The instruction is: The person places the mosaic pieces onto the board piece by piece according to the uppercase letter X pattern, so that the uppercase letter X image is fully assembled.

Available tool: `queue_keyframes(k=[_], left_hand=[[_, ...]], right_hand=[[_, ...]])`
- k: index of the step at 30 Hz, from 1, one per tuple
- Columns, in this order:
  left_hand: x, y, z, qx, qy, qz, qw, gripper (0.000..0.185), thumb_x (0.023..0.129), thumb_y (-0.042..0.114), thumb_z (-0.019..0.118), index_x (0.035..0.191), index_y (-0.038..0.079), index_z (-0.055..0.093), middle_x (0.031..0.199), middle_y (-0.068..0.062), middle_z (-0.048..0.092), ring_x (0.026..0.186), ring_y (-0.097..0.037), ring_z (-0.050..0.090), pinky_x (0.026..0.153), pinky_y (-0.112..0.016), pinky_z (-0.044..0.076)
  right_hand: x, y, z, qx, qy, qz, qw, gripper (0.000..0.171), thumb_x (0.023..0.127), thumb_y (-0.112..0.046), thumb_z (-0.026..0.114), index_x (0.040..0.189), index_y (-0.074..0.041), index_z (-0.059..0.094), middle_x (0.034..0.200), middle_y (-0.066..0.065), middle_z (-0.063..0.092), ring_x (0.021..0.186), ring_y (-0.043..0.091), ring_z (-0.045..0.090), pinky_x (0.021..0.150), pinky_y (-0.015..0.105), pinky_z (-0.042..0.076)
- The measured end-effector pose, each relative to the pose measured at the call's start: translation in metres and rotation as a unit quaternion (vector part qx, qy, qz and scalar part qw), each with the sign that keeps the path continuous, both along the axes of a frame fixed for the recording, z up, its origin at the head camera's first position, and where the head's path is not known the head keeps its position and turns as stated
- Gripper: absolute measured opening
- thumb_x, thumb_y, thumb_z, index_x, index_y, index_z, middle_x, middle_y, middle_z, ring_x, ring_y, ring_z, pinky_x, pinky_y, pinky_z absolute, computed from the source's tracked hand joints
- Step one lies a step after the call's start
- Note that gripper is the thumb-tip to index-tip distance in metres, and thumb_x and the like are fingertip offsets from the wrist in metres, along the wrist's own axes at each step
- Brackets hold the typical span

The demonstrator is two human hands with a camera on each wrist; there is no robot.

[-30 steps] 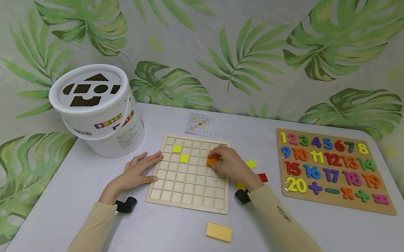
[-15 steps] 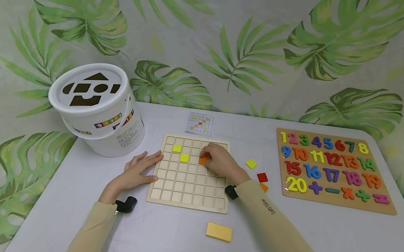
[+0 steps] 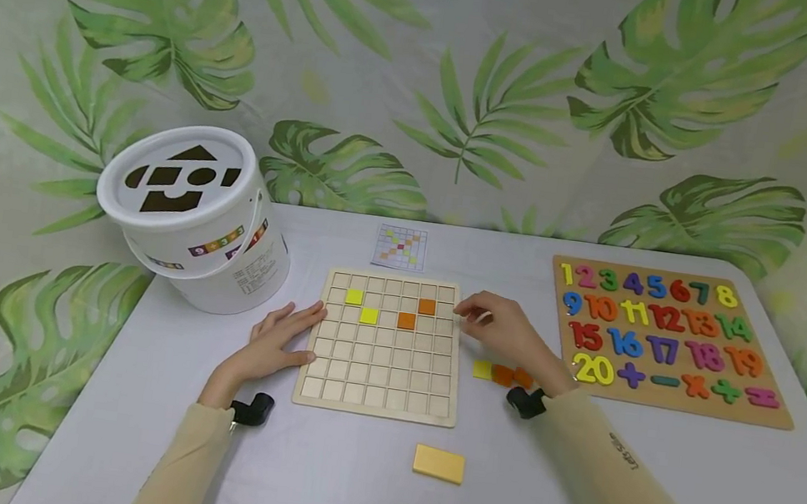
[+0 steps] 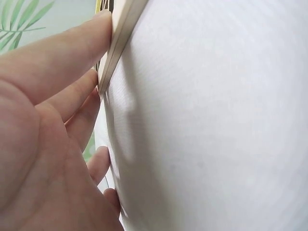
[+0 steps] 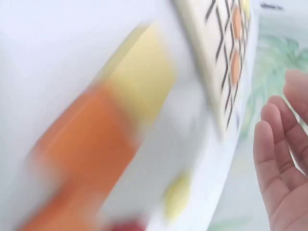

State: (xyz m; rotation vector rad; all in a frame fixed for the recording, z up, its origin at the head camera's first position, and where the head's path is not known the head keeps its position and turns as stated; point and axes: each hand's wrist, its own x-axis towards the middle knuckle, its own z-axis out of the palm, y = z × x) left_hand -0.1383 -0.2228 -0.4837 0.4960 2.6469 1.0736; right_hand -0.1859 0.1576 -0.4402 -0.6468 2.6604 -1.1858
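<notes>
Four small tiles on the wooden grid board (image 3: 382, 346): two yellow tiles (image 3: 361, 306) near the top left, two orange tiles (image 3: 416, 313) near the top right. Board flat on the white table (image 3: 345, 480). Left hand (image 3: 276, 341) open, fingers straight, pressing the board's left edge. Right hand (image 3: 503, 327) just beside the board's right edge, fingers loosely bent, holding nothing. Loose tiles (image 3: 503, 373), yellow and orange, on the table under the right wrist. Little pattern card (image 3: 400, 248) behind the board. Yellow block (image 3: 439, 464) in front of it. White bucket (image 3: 196, 214) to the left. Number puzzle (image 3: 665, 339) far to the right.
</notes>
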Motion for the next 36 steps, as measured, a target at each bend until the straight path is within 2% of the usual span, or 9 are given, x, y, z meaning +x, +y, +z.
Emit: queue_keyframes(k=[6, 12, 18, 25, 31, 36], left_hand=[[0.002, -0.002, 0.001, -0.001, -0.004, 0.003, 1.0000, 0.068, 0.090, 0.021, 0.066, 0.149, 0.010, 0.034, 0.157, -0.005, 0.021, 0.142, -0.038, 0.002, 0.104, -0.061, 0.002], [0.002, -0.003, 0.000, 0.000, -0.004, 0.002, 1.0000, 0.069, 0.089, 0.020, 0.066, 0.149, 0.010, 0.034, 0.158, -0.005, 0.021, 0.142, -0.038, 0.001, 0.104, -0.061, 0.001], [0.002, -0.002, 0.000, 0.003, -0.002, 0.001, 1.0000, 0.069, 0.089, 0.020, 0.066, 0.149, 0.010, 0.034, 0.157, -0.005, 0.021, 0.142, -0.038, 0.001, 0.104, -0.061, 0.001], [0.002, -0.001, 0.000, 0.002, -0.003, 0.002, 1.0000, 0.069, 0.089, 0.020, 0.066, 0.149, 0.010, 0.034, 0.158, -0.005, 0.021, 0.142, -0.039, 0.001, 0.104, -0.061, 0.001], [0.002, 0.000, 0.001, 0.002, -0.002, 0.002, 1.0000, 0.068, 0.090, 0.021, 0.066, 0.149, 0.010, 0.034, 0.157, -0.005, 0.021, 0.142, -0.039, 0.002, 0.104, -0.062, 0.001], [0.001, 0.000, 0.000, 0.001, 0.000, -0.001, 1.0000, 0.068, 0.090, 0.021, 0.066, 0.149, 0.010, 0.034, 0.157, -0.005, 0.021, 0.142, -0.039, 0.002, 0.104, -0.062, 0.000]], right_hand=[[0.016, 0.056, -0.008, 0.015, -0.013, -0.048, 0.999, 0.019, 0.087, 0.002, 0.064, 0.106, 0.001, 0.066, 0.103, 0.011, 0.065, 0.093, 0.026, 0.058, 0.084, 0.044, 0.051], [0.027, 0.084, -0.014, 0.017, -0.025, -0.040, 0.999, 0.022, 0.084, 0.011, 0.062, 0.104, 0.001, 0.066, 0.105, 0.013, 0.064, 0.098, 0.032, 0.058, 0.085, 0.049, 0.050], [0.025, 0.089, -0.022, 0.034, -0.010, -0.025, 0.999, 0.028, 0.078, 0.016, 0.062, 0.100, -0.001, 0.068, 0.104, 0.012, 0.065, 0.096, 0.031, 0.057, 0.084, 0.049, 0.050], [0.022, 0.088, -0.028, 0.067, 0.024, -0.001, 0.997, 0.027, 0.076, 0.015, 0.069, 0.097, -0.003, 0.068, 0.097, 0.006, 0.063, 0.089, 0.025, 0.055, 0.078, 0.040, 0.052], [0.021, 0.087, -0.027, 0.081, 0.014, -0.005, 0.997, 0.025, 0.078, 0.011, 0.070, 0.099, -0.002, 0.068, 0.094, 0.004, 0.061, 0.086, 0.023, 0.054, 0.076, 0.036, 0.051], [0.020, 0.084, -0.025, 0.075, 0.011, -0.018, 0.997, 0.024, 0.079, 0.007, 0.070, 0.102, -0.001, 0.068, 0.095, 0.006, 0.062, 0.087, 0.024, 0.055, 0.078, 0.039, 0.051]])
